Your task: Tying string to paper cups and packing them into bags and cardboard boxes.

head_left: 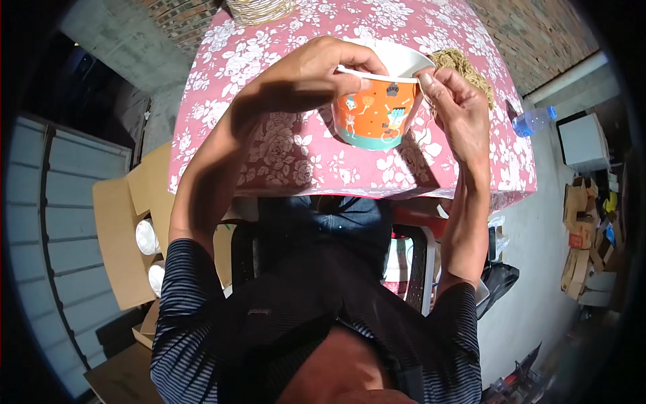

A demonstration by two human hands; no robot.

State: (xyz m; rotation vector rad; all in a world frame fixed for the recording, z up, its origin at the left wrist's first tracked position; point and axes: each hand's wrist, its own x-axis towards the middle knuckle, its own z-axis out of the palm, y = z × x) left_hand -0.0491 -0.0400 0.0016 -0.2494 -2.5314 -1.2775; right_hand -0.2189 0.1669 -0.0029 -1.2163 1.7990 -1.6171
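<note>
A round paper bucket [377, 118], orange with a teal base, cartoon figures and a white inside, stands near the front of the table. My left hand [330, 67] grips its rim from the left, thumb outside and fingers reaching inside. At the rim's right side, my right hand [457, 101] pinches with thumb and forefinger. A thin strand seems to hang beside the bucket below those fingers; whether they also hold it cannot be made out. Just behind my right hand lies a loose bundle of tan twine [464, 67], partly hidden by it.
A pink flowered cloth [282, 148] covers the table. A coil of pale cord [259, 10] sits at the far left edge. To the right are a clear plastic bottle [531, 122] and a white box [583, 141]. An open cardboard box [121, 236] with white rolls stands at left.
</note>
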